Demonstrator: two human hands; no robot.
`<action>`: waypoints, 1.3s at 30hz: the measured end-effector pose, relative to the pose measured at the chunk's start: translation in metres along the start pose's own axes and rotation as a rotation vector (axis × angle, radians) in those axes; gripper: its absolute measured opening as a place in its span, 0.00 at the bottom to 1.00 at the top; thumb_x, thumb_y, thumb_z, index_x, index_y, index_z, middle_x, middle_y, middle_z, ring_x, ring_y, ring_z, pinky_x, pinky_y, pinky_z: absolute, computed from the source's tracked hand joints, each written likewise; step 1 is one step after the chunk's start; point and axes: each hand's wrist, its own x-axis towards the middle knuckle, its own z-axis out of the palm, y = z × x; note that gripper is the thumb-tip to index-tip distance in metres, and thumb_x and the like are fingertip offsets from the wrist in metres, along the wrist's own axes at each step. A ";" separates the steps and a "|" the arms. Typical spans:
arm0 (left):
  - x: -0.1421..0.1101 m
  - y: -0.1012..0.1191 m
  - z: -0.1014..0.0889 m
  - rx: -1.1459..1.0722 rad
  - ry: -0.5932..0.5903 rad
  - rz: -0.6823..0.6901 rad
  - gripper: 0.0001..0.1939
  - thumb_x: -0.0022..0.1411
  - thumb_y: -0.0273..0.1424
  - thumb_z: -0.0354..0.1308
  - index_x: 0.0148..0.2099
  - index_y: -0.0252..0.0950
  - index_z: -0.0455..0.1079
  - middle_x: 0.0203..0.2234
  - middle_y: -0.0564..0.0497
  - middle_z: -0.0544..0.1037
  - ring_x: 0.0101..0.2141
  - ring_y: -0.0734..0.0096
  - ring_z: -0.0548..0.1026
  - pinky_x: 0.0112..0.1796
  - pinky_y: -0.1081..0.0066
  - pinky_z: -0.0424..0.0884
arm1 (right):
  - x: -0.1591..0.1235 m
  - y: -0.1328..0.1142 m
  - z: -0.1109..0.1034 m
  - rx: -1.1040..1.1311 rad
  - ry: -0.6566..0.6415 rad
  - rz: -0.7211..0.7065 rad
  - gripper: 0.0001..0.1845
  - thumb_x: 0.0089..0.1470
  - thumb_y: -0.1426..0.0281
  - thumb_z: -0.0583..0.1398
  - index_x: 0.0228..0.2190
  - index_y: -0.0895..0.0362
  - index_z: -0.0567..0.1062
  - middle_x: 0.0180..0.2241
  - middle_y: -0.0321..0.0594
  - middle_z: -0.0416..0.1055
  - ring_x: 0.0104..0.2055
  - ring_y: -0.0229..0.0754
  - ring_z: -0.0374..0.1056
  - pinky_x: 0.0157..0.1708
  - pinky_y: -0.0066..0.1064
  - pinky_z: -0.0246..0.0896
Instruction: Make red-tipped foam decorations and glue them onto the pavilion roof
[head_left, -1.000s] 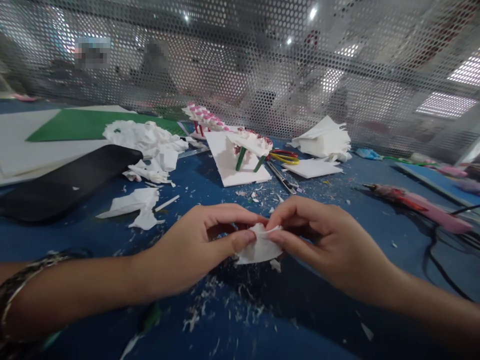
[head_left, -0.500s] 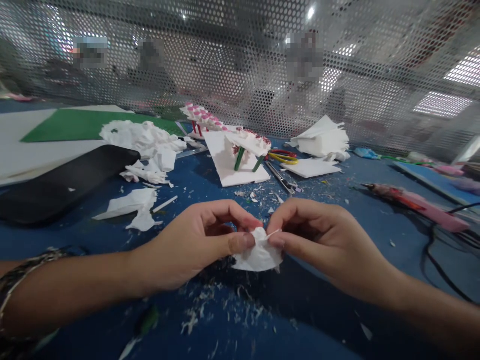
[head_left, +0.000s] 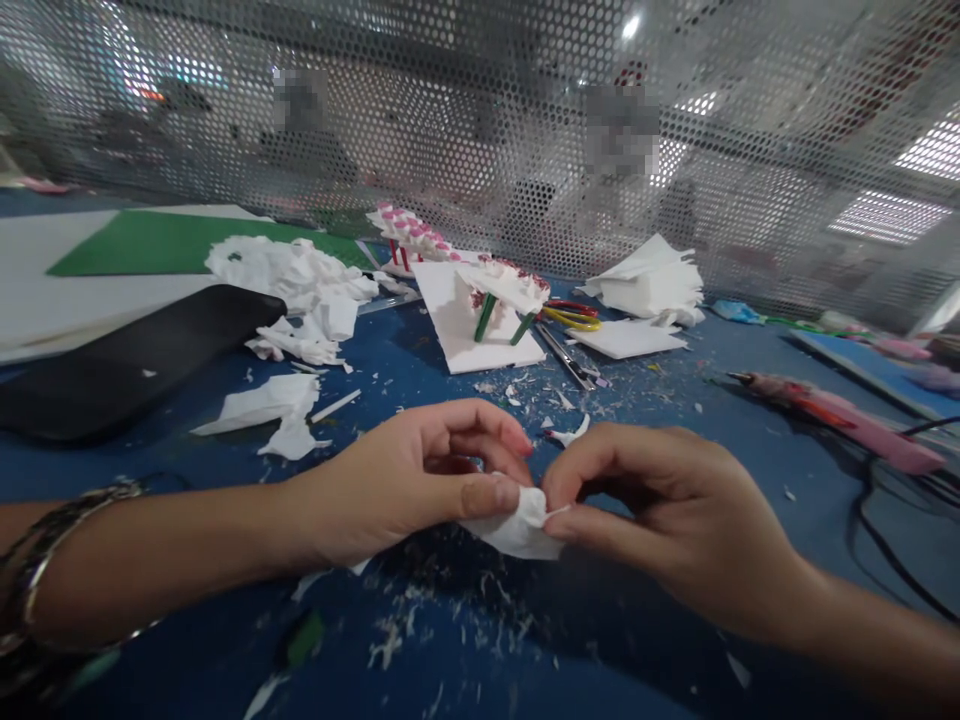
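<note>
Lower center of frame: left hand (head_left: 420, 485) and right hand (head_left: 667, 510) dipped slightly, both pinching white paper (head_left: 521, 540); folding seemingly ongoing.

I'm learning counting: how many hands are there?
2: the left hand and right hand, pinching opposite sides of the white paper. More may be hidden behind the perforated metal screen.

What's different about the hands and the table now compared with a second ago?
The left hand and right hand have moved slightly toward the person, bringing the white paper piece along. A white scrap now shows just beyond the right hand. Nothing was let go: both hands still pinch the paper. The pink-handled tool, black flat object and green-legged model stayed put.
</note>
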 end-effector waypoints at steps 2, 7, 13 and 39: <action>0.000 -0.001 -0.001 0.051 -0.030 -0.018 0.05 0.51 0.23 0.62 0.30 0.33 0.69 0.22 0.57 0.73 0.24 0.81 0.68 0.26 0.83 0.63 | 0.000 0.000 0.000 -0.019 -0.019 -0.022 0.06 0.45 0.76 0.64 0.21 0.59 0.72 0.20 0.31 0.72 0.21 0.27 0.68 0.23 0.13 0.62; 0.000 0.001 -0.002 0.105 -0.124 0.002 0.04 0.51 0.24 0.61 0.27 0.33 0.69 0.25 0.57 0.71 0.27 0.79 0.68 0.30 0.80 0.64 | -0.001 0.000 0.002 -0.074 -0.055 -0.089 0.06 0.45 0.75 0.65 0.22 0.60 0.72 0.21 0.31 0.73 0.22 0.26 0.67 0.24 0.12 0.61; -0.002 0.004 0.003 0.077 -0.163 0.060 0.05 0.50 0.19 0.61 0.26 0.33 0.72 0.24 0.58 0.72 0.28 0.82 0.68 0.32 0.82 0.63 | -0.002 0.003 0.010 -0.145 -0.027 -0.165 0.06 0.46 0.77 0.64 0.23 0.58 0.71 0.20 0.28 0.72 0.20 0.25 0.65 0.21 0.11 0.58; 0.000 -0.008 0.017 -0.033 0.181 0.057 0.20 0.48 0.44 0.63 0.22 0.32 0.63 0.15 0.59 0.64 0.18 0.83 0.57 0.19 0.82 0.54 | -0.007 0.008 0.025 0.114 0.161 -0.006 0.10 0.47 0.77 0.63 0.33 0.54 0.69 0.26 0.28 0.73 0.28 0.27 0.71 0.31 0.14 0.66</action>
